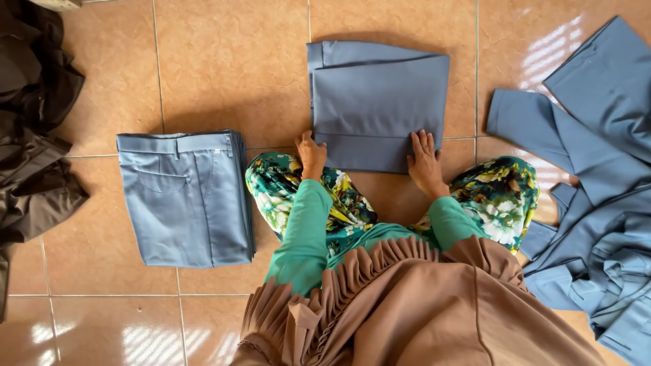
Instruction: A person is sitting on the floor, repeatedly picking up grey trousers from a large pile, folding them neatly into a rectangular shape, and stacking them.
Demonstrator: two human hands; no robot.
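Head view, person kneeling on tan floor tiles [224, 61], both hands on 1 folded grey-blue garment [380, 95] lying flat in front of the knees.

Left hand [310, 152]: at the garment's near left corner, fingers curled together and pinching the edge. Right hand [424, 157]: palm down on the near right part of the fold, fingers slightly spread, pressing flat, not clamped on anything.

Garment is a rectangle, near edge just touching both hands, far edge toward the top of frame.

Around it: stack of folded grey-blue trousers [184, 196] to the person's left, well apart from the hands. Loose heap of grey-blue garments [597, 176] to the right, unfolded. Dark brown clothes [30, 129] piled at far left edge.
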